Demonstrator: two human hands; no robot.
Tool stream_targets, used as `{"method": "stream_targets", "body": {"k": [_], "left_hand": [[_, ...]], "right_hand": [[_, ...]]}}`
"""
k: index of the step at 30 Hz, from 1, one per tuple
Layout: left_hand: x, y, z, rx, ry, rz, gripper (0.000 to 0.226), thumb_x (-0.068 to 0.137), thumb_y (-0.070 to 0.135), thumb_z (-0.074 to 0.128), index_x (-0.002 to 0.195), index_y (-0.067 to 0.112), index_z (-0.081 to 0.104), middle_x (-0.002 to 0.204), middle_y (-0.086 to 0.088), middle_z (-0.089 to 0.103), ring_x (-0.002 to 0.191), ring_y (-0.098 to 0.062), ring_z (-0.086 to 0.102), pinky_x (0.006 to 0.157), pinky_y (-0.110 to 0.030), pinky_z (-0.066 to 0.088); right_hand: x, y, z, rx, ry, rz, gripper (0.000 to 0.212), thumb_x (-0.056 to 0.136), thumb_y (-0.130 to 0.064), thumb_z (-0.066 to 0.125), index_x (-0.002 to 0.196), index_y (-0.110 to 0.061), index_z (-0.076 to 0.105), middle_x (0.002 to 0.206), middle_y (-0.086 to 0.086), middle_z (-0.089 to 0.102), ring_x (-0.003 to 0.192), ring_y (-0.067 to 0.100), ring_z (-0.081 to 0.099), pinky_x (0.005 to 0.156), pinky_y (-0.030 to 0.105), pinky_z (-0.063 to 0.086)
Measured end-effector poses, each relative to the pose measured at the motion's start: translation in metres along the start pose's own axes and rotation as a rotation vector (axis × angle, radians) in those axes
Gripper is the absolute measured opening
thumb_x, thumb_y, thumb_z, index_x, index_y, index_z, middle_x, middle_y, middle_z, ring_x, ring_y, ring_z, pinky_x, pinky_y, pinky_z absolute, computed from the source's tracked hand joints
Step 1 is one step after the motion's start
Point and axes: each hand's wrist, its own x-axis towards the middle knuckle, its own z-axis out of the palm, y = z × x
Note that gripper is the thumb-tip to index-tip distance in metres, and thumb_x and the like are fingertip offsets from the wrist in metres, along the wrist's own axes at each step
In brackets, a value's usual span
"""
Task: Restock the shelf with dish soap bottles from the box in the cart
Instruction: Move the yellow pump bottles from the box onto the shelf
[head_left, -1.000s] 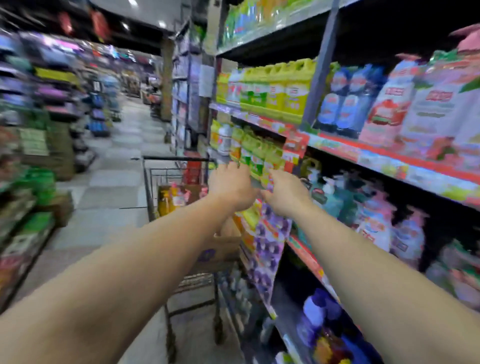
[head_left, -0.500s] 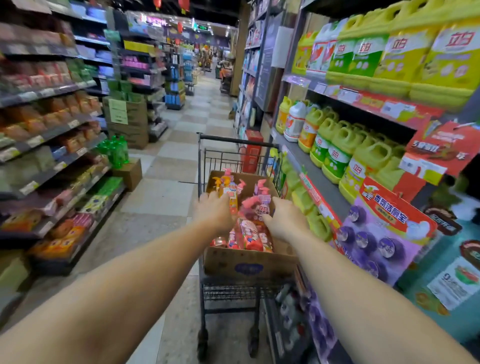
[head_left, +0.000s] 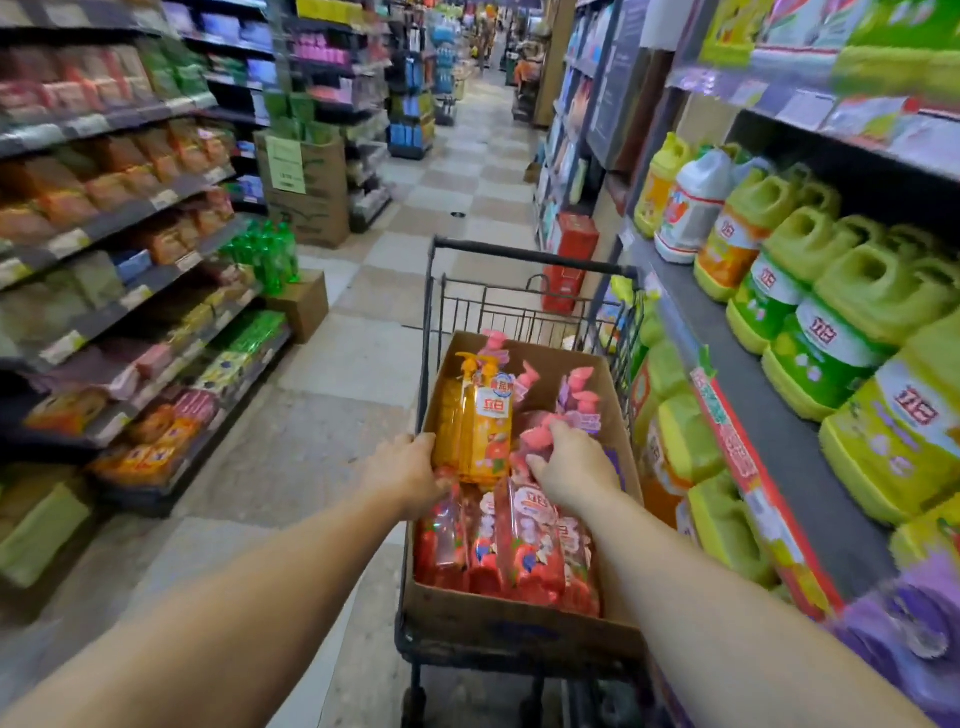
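A cardboard box (head_left: 519, 618) sits in a black wire cart (head_left: 524, 254) in the aisle. Inside lie several red dish soap packs (head_left: 519, 551) with pink pump tops, and an orange twin pack (head_left: 475, 415) stands at the box's left. My left hand (head_left: 402, 475) rests against the orange pack's lower left side, fingers bent round it. My right hand (head_left: 569, 470) grips the pink pump top of a red bottle (head_left: 537, 439) in the middle of the box. The shelf (head_left: 779, 436) to the right carries green and yellow detergent jugs (head_left: 831, 291).
The aisle floor (head_left: 332, 374) runs ahead, left of the cart. Snack shelves (head_left: 119, 218) line the left side, with a carton of green bottles (head_left: 270, 260) on the floor. A red box (head_left: 569, 260) stands beyond the cart. Purple hanging items (head_left: 914, 634) sit at the lower right.
My view swung from the shelf down to the cart. Both hands went from the shelf front into the box and took hold of bottles.
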Motion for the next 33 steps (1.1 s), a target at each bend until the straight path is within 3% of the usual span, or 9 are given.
{"method": "stream_targets", "body": {"k": [8, 11, 14, 17, 19, 21, 24, 29, 33], "left_hand": [[0.110, -0.017, 0.039, -0.333, -0.192, -0.040, 0.075, 0.080, 0.040, 0.073, 0.141, 0.013, 0.040, 0.131, -0.009, 0.056, 0.115, -0.025, 0.058, 0.099, -0.040, 0.048], [0.140, -0.019, 0.054, -0.398, -0.233, -0.058, 0.083, 0.078, 0.039, 0.076, 0.145, 0.013, 0.035, 0.136, -0.008, 0.053, 0.120, -0.025, 0.056, 0.101, -0.037, 0.047], [0.164, -0.014, 0.071, -0.215, -0.227, -0.008, 0.076, 0.079, 0.051, 0.071, 0.140, 0.018, 0.040, 0.132, -0.005, 0.055, 0.123, -0.025, 0.053, 0.106, -0.041, 0.039], [0.176, -0.004, 0.087, 0.021, -0.049, 0.059, 0.057, 0.082, 0.061, 0.058, 0.125, 0.024, 0.049, 0.126, 0.001, 0.060, 0.122, -0.023, 0.050, 0.110, -0.044, 0.030], [0.185, 0.004, 0.104, -0.040, 0.016, 0.088, 0.060, 0.083, 0.055, 0.060, 0.130, 0.021, 0.047, 0.130, -0.001, 0.058, 0.121, -0.023, 0.050, 0.105, -0.038, 0.035], [0.193, 0.011, 0.118, -0.290, -0.072, -0.056, 0.079, 0.082, 0.047, 0.067, 0.146, 0.016, 0.032, 0.139, -0.005, 0.050, 0.127, -0.026, 0.046, 0.108, -0.038, 0.038], [0.202, 0.011, 0.142, -0.519, -0.193, -0.308, 0.095, 0.072, 0.047, 0.076, 0.148, 0.017, 0.028, 0.138, -0.008, 0.052, 0.126, -0.029, 0.050, 0.105, -0.044, 0.044], [0.214, 0.005, 0.164, -0.434, -0.247, -0.390, 0.094, 0.061, 0.054, 0.083, 0.139, 0.021, 0.040, 0.132, -0.008, 0.058, 0.124, -0.030, 0.051, 0.103, -0.041, 0.044], [0.224, 0.004, 0.165, -0.284, -0.294, -0.406, 0.104, 0.057, 0.060, 0.084, 0.141, 0.021, 0.036, 0.137, -0.006, 0.053, 0.128, -0.029, 0.048, 0.105, -0.039, 0.038]], "right_hand": [[0.105, -0.017, 0.038, 0.051, -0.110, 0.074, 0.053, 0.091, -0.039, 0.060, 0.139, -0.021, 0.043, 0.132, 0.007, 0.058, 0.122, 0.030, 0.053, 0.096, 0.038, 0.045], [0.136, -0.022, 0.045, 0.084, -0.104, 0.066, 0.056, 0.088, -0.038, 0.065, 0.138, -0.021, 0.046, 0.133, 0.006, 0.058, 0.122, 0.029, 0.053, 0.098, 0.037, 0.044], [0.166, -0.017, 0.059, 0.079, -0.147, 0.100, 0.064, 0.086, -0.041, 0.068, 0.141, -0.019, 0.043, 0.137, 0.006, 0.056, 0.125, 0.029, 0.051, 0.100, 0.038, 0.044], [0.189, -0.004, 0.071, 0.050, -0.208, 0.130, 0.072, 0.085, -0.043, 0.069, 0.145, -0.018, 0.038, 0.140, 0.007, 0.053, 0.127, 0.030, 0.050, 0.103, 0.039, 0.043], [0.206, 0.004, 0.077, 0.058, -0.235, 0.139, 0.072, 0.083, -0.041, 0.070, 0.144, -0.018, 0.038, 0.140, 0.008, 0.053, 0.127, 0.030, 0.051, 0.102, 0.037, 0.043], [0.222, 0.011, 0.081, 0.054, -0.281, 0.132, 0.072, 0.081, -0.040, 0.072, 0.142, -0.018, 0.041, 0.139, 0.008, 0.055, 0.125, 0.029, 0.053, 0.100, 0.037, 0.045], [0.244, 0.021, 0.089, 0.036, -0.376, 0.117, 0.077, 0.076, -0.041, 0.077, 0.140, -0.016, 0.041, 0.138, 0.007, 0.056, 0.125, 0.028, 0.054, 0.101, 0.038, 0.045], [0.275, 0.030, 0.100, 0.090, -0.540, 0.025, 0.072, 0.074, -0.027, 0.083, 0.135, -0.016, 0.047, 0.134, 0.002, 0.059, 0.124, 0.022, 0.054, 0.095, 0.024, 0.038], [0.292, 0.032, 0.112, 0.110, -0.656, -0.055, 0.060, 0.072, -0.025, 0.085, 0.126, -0.018, 0.060, 0.125, -0.001, 0.065, 0.115, 0.017, 0.058, 0.088, 0.020, 0.039]]}}
